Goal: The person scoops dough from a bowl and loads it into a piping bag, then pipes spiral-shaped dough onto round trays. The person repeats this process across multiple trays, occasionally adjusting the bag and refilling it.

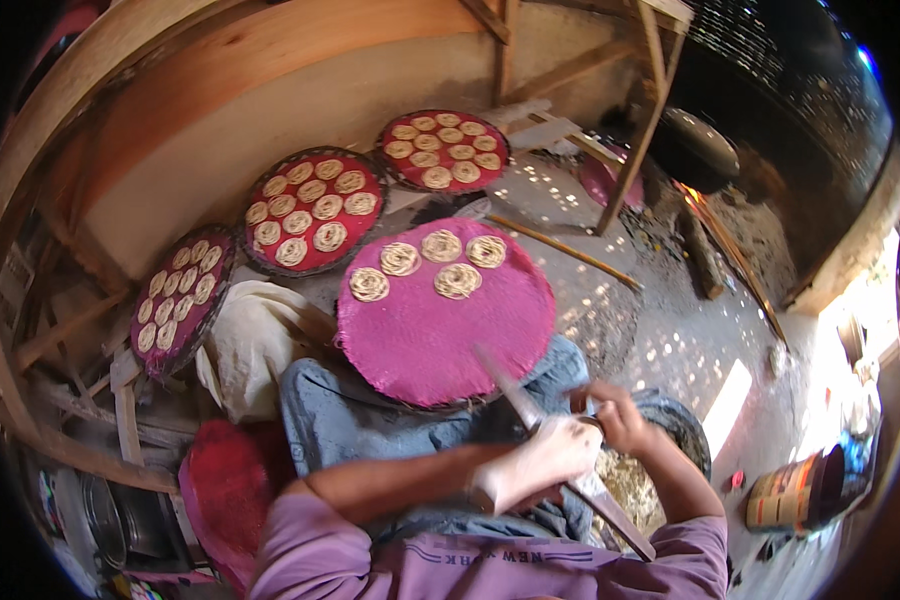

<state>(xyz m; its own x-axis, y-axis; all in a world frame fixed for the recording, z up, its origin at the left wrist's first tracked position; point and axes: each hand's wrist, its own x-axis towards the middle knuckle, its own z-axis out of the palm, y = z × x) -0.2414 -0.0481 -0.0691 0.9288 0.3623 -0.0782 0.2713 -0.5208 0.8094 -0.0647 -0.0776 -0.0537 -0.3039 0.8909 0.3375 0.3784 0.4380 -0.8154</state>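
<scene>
Head view: five noodle-like coils (457, 281) sat on the far part of the pink tray (440, 345) at the lap; near part bare, probably most left to fill. Three trays (358, 228) beyond looked done. Pale-covered left hand (560, 450) and curled right hand (622, 424) met by a long bar (618, 518); blurred, couldn't tell either grip.

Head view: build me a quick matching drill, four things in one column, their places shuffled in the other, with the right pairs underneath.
Things
1. Pink round tray
2. Dark pot
3. Yellowish stick
4. Orange-sided bucket

Places
A. Lying slantwise on the floor
B. Toward the picture's lower right
C. On the person's lap, bearing five pale coils
D. Over the fire

Pairs: 1-C; 2-D; 3-A; 4-B
</scene>
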